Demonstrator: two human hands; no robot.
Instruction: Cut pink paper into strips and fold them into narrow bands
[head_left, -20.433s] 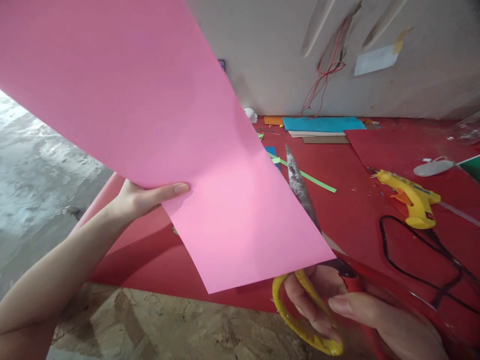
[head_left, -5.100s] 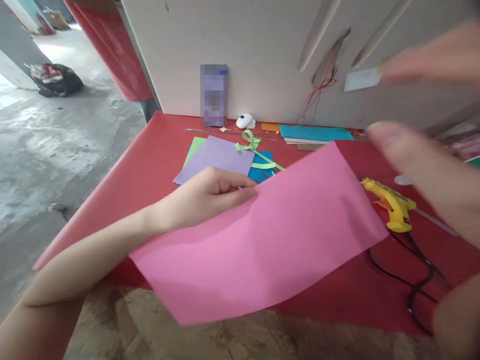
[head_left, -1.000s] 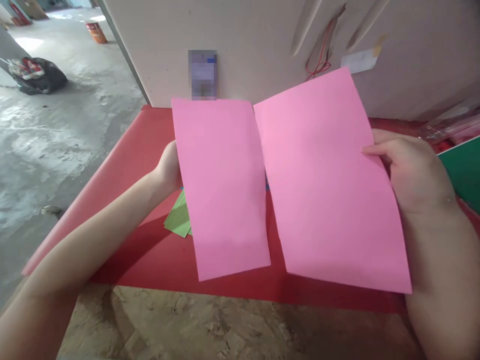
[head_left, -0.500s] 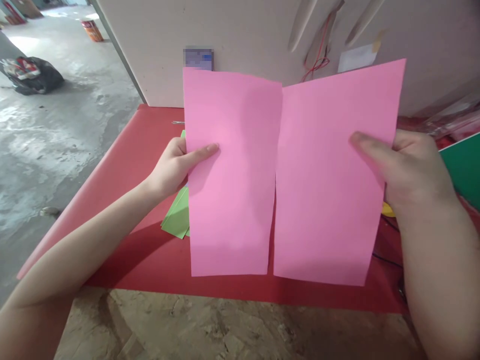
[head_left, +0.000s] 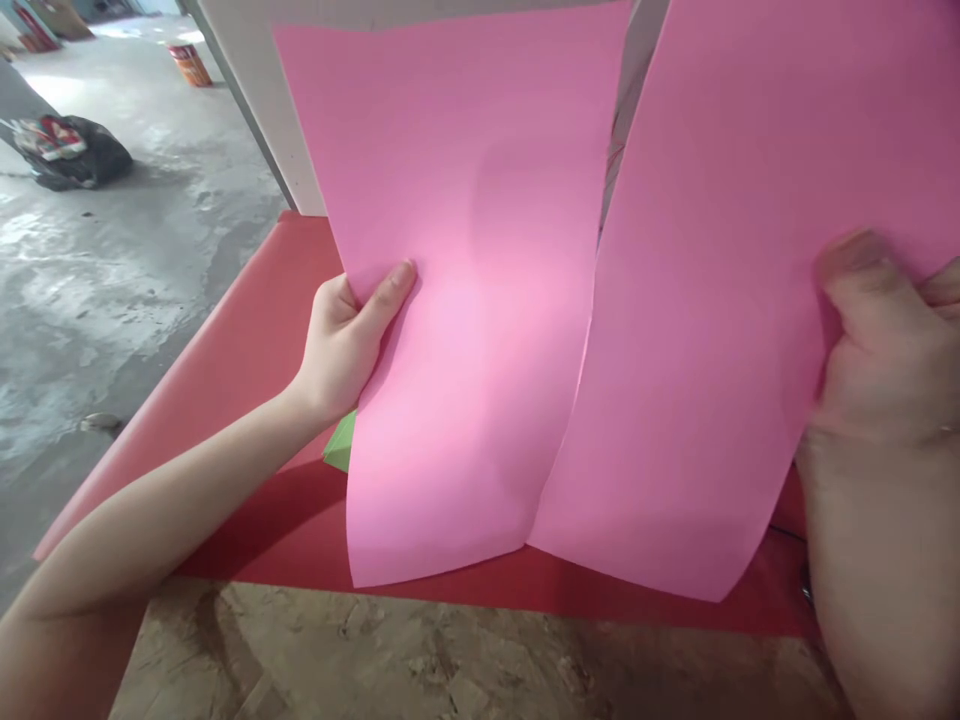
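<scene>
My left hand (head_left: 349, 335) grips the left edge of a pink sheet of paper (head_left: 465, 330), thumb on the near face and fingers hidden behind. A second pink sheet (head_left: 697, 330) is pinched at its right side by my right hand (head_left: 892, 330), which is partly cut off by the frame and a little blurred. Both sheets stand nearly upright above the table. Their inner edges meet or overlap low down and part toward the top. Behind the left sheet a corner of green paper (head_left: 341, 443) shows on the table.
The table has a red cover (head_left: 247, 330) and stands against a pale wall (head_left: 259, 60). A dark cable (head_left: 787, 532) lies at its right. On the concrete floor (head_left: 172, 190) at left are a black bag (head_left: 101, 155) and an orange-red can (head_left: 189, 65).
Both sheets have come closer to the camera and look larger. The right one has moved right and up, and a gap has opened between their upper edges. Their lower corners now touch or overlap.
</scene>
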